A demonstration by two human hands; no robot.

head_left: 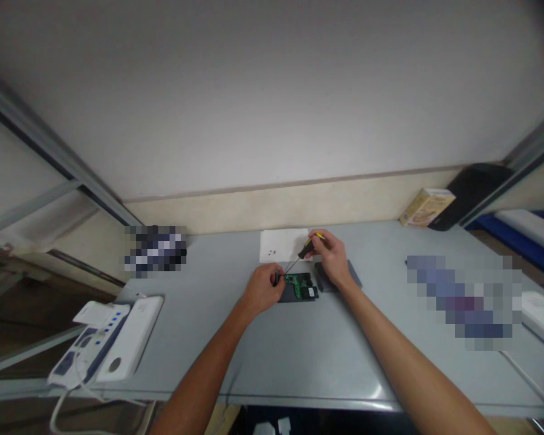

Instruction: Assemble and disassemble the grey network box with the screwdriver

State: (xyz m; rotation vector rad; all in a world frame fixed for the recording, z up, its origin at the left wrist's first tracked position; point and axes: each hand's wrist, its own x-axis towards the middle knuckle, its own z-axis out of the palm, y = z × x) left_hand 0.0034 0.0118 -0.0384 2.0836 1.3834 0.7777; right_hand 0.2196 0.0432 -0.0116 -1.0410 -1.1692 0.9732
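Note:
A green circuit board (298,284) with black parts lies in a dark casing (286,295) at the middle of the table. My right hand (330,257) grips a black and yellow screwdriver (306,248), its thin shaft slanting down-left to the board's upper left corner. At that corner my left hand (263,289) is closed around a small black piece (276,278) too small to name. Behind the board is a white sheet (281,243) with several tiny dark bits on it. A dark flat cover (354,275) lies partly under my right hand.
White power strips (131,338) with cables lie at the left. A yellowish box (426,207) and a black object (469,190) stand at the back right. Blurred-out items lie at the far left and right. A wall (276,208) borders the table's back.

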